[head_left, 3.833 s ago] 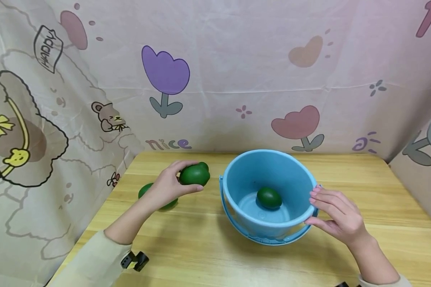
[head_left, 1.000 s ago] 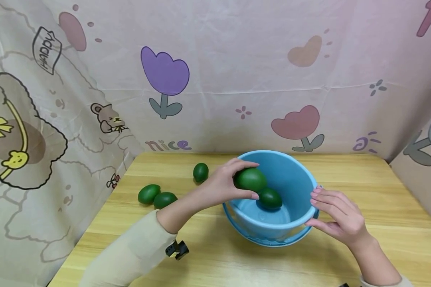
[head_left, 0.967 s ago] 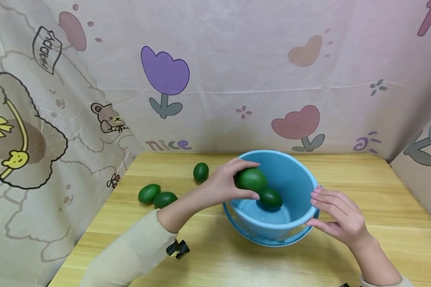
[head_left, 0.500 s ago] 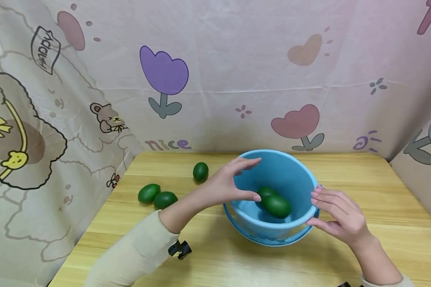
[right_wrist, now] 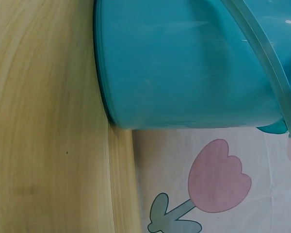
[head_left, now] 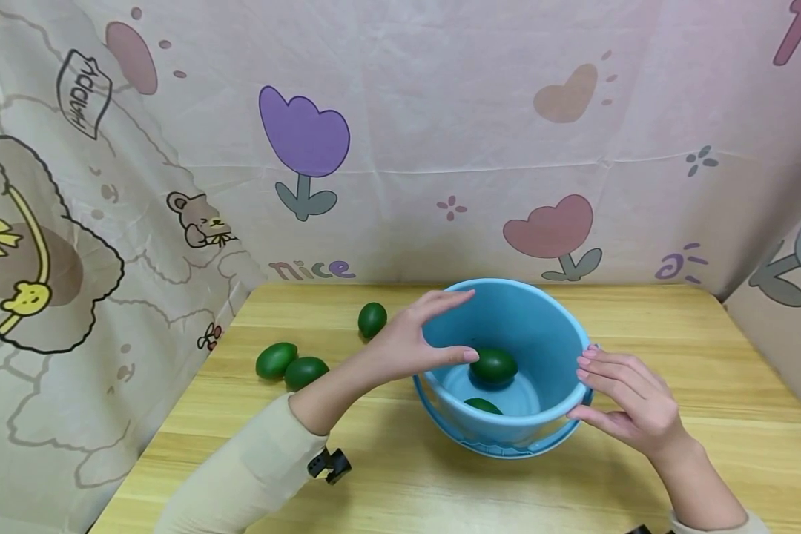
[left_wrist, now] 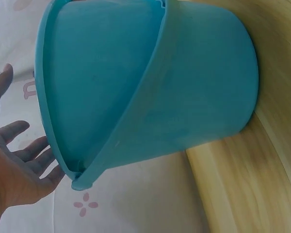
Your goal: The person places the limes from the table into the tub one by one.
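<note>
A light blue bucket [head_left: 434, 371] stands on the wooden table, with two green limes inside: one lime [head_left: 494, 366] on the bottom towards the back, another lime [head_left: 483, 406] partly hidden by the near wall. My left hand [head_left: 407, 341] is over the bucket's left rim, thumb and fingers spread apart with nothing between them. The left wrist view also shows that hand [left_wrist: 19, 165] beside the rim. On the right, my right hand [head_left: 630, 400] rests its fingertips and thumb on the rim. The right wrist view has the bucket's side [right_wrist: 184, 63] but not the hand.
Left of the bucket, a lime [head_left: 277, 360] and another lime [head_left: 306, 372] lie together, with a third lime [head_left: 372, 320] farther back. The bucket's handle [head_left: 494, 449] hangs down in front. A printed cloth [head_left: 400, 133] rises behind the table's back edge.
My left hand brought a lime over the bucket and let it go inside. The two limes there have rolled apart, and the hand has drawn slightly left. My right hand stays at the rim.
</note>
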`<state>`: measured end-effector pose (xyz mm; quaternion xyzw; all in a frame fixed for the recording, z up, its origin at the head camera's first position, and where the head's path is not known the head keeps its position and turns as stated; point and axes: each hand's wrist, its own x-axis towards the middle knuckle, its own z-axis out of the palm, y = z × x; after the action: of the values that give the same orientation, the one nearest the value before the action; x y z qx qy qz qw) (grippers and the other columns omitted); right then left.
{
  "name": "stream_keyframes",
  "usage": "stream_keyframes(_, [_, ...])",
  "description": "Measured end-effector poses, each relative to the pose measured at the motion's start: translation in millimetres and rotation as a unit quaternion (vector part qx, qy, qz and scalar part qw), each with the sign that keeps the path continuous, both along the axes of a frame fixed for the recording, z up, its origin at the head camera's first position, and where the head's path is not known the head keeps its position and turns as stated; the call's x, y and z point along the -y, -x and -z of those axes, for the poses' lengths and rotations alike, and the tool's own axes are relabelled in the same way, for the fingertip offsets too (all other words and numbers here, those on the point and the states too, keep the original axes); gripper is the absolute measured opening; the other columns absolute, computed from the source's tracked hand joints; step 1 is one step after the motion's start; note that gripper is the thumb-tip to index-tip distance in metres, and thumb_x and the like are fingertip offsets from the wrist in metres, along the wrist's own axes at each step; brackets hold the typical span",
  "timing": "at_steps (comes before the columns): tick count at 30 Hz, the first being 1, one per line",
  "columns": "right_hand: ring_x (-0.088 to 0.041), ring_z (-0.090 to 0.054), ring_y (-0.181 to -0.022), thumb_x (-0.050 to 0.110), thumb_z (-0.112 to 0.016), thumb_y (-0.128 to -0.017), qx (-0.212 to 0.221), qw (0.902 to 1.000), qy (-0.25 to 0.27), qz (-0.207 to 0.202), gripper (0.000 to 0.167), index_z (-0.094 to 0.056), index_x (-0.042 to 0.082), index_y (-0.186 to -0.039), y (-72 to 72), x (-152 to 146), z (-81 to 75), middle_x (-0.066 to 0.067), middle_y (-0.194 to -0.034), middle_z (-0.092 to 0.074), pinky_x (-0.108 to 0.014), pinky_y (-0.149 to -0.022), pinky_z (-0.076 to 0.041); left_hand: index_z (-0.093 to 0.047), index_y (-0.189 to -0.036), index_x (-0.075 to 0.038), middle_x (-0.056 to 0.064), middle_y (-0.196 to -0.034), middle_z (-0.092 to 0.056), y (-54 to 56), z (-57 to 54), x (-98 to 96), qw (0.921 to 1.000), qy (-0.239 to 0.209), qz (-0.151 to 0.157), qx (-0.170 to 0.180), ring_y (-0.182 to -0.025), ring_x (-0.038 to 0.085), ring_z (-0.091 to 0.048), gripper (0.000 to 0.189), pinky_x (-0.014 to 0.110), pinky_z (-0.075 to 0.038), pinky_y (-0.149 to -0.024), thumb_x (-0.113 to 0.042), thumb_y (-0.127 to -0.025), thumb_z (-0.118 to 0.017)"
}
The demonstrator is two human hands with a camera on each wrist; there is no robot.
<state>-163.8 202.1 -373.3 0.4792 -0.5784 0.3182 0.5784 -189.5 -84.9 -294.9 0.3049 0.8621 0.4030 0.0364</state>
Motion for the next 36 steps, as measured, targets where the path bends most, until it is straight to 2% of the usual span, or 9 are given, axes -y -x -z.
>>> stream_keyframes(4, [-0.026,-0.068,-0.086,0.036,-0.073,-0.078,-0.001,1.0000,0.000,0.000,0.047,-0.067,-0.010,-0.072,-0.2,0,-0.4,-0.022,-0.073,-0.067,-0.026,-0.092,-0.048,-0.044,-0.142,-0.030,-0.002,-0.142,-0.042,0.7,1.2,3.0,0.9998,-0.012,-0.009,-0.011,-0.129,0.024,-0.043,0.072,0.051,-0.047,-0.093,-0.037,-0.078,-0.077])
stream_keyframes(10, [-0.026,-0.068,-0.086,0.036,-0.073,-0.078,-0.003,1.0000,-0.001,0.000,0.047,-0.068,-0.010,-0.072,-0.3,0,-0.5,-0.021,-0.073,-0.067,-0.026,-0.093,-0.048,-0.051,-0.137,-0.025,-0.003,-0.137,-0.047,2.3,2.6,7.6,0.9981,-0.016,-0.015,-0.058,-0.125,0.019,-0.045,0.067,0.046,-0.048,-0.093,-0.035,-0.076,-0.079])
stream_keyframes(15, [-0.026,-0.068,-0.086,0.037,-0.073,-0.078,-0.002,1.0000,-0.001,0.001,0.047,-0.068,-0.009,-0.073,0.5,-1,0.3,-0.021,-0.073,-0.067,-0.026,-0.093,-0.048,-0.052,-0.137,-0.021,-0.001,-0.136,-0.048,2.9,4.3,13.5,0.9966,-0.020,-0.021,-0.077,-0.124,0.021,-0.046,0.068,0.045,-0.049,-0.091,-0.032,-0.076,-0.080])
stream_keyframes(19, [-0.026,-0.068,-0.087,0.037,-0.073,-0.078,-0.002,1.0000,-0.001,0.002,0.047,-0.067,-0.010,-0.072,0.7,-1,0.8,-0.022,-0.073,-0.067,-0.026,-0.093,-0.048,-0.052,-0.137,-0.016,0.002,-0.137,-0.048,3.9,6.4,19.2,0.9960,-0.026,-0.031,-0.080,-0.126,0.024,-0.045,0.069,0.047,-0.048,-0.092,-0.030,-0.076,-0.080])
stream_keyframes(27, [-0.026,-0.068,-0.088,0.037,-0.073,-0.078,0.000,1.0000,0.001,0.000,0.047,-0.067,-0.010,-0.072,0.7,0,0.7,-0.022,-0.073,-0.067,-0.026,-0.093,-0.048,-0.052,-0.137,-0.021,0.000,-0.136,-0.049,4.4,9.1,33.4,0.9944,-0.052,-0.039,-0.083,-0.126,0.021,-0.045,0.068,0.049,-0.046,-0.095,-0.028,-0.075,-0.081])
stream_keyframes(36, [-0.026,-0.069,-0.088,0.035,-0.074,-0.078,-0.003,0.9999,0.011,-0.008,0.047,-0.067,-0.011,-0.071,-0.5,3,-1.8,-0.022,-0.072,-0.067,-0.026,-0.092,-0.049,-0.050,-0.138,-0.021,0.001,-0.138,-0.048,5.0,14.4,50.1,0.9934,-0.053,-0.060,-0.081,-0.130,0.023,-0.042,0.069,0.055,-0.039,-0.100,-0.026,-0.076,-0.080])
